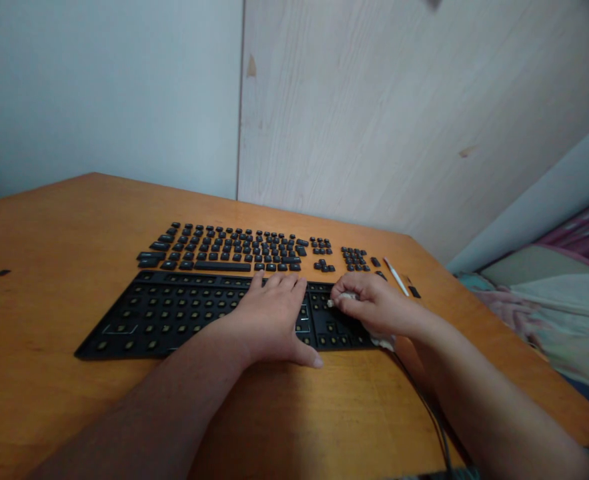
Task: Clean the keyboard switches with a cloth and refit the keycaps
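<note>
"Hands apart or together?"

"Apart. The left hand (269,327) lies open, fingers spread, across the middle of a long black plastic keyboard base (174,310). The right hand (377,300) is closed on a crumpled white cloth (384,341), maybe tissue, at the base's right end."

"And where is that base?"

"Flat on an orange-brown wooden surface (334,420), with a thin dark cable (431,403) running toward the person from near its right end."

"How much of it is bare?"

"All that shows. Pale key mounts stand uncovered from end to end, some with silver wires (120,331) beside them. Under the left hand I can't tell."

"So the keys are off?"

"They look it. Small black keycaps (224,266) sit just beyond the base in separate blocks, laid out much like a keyboard. None shows fitted on the base."

"Is the base clean, then?"

"Too small to tell. The cloth is at the number-pad end, but how much is wiped doesn't show."

"Anything else around?"

"Past the base's far right corner lie a slim white stick (397,277) and a small flat black piece (414,292). Another dark piece (4,272) sits well off its left end."
</note>
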The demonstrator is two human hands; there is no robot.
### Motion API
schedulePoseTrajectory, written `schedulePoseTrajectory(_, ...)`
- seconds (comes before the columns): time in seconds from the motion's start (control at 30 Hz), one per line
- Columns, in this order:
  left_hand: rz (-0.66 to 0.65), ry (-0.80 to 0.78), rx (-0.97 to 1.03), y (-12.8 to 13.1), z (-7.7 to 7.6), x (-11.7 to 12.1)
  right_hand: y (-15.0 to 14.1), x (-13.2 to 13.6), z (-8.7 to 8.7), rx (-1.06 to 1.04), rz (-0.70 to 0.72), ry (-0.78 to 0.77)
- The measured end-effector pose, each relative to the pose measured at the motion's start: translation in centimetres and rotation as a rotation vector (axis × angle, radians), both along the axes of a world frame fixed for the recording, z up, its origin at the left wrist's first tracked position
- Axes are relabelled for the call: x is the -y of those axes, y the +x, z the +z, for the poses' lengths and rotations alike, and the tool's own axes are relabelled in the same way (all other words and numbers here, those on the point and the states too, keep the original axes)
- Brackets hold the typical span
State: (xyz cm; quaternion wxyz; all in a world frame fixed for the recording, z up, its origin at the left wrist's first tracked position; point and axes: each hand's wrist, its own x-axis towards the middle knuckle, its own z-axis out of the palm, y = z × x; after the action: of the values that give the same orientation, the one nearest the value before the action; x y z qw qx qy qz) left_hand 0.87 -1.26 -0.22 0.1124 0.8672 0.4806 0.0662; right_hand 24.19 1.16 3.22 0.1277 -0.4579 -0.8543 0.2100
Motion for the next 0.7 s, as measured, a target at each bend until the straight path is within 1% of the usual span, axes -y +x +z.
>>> schedulePoseTrajectory(0.1, 0.001, 0.000, -0.010, 0.0, 0.1, 0.0, 0.2, 0.0, -0.2, -0.001, -0.040, 0.017)
schedulePoseTrajectory(0.23, -0.002, -0.001, -0.012, -0.1, 0.3, 0.0, 0.4, 0.1, -0.1, 0.078, 0.012, -0.004)
schedulePoseTrajectory(0.33, 0.001, -0.011, -0.013, -0.2, 0.3, 0.0, 0.8, -0.2, 0.1, 0.049, -0.003, -0.012)
schedulePoseTrajectory(0.5, 0.000, -0.013, -0.009, -0.3, 0.2, -0.1, 0.0, -0.9, -0.5, -0.080, -0.087, 0.137)
schedulePoseTrajectory(0.6, -0.003, -0.010, -0.006, -0.3, 0.1, -0.2, -1.1, -1.1, -1.0, -0.087, -0.051, 0.191)
schedulePoseTrajectory(0.7, -0.007, -0.002, -0.007, -0.4, 0.0, -0.2, -1.6, -1.1, -1.2, -0.033, 0.000, 0.198)
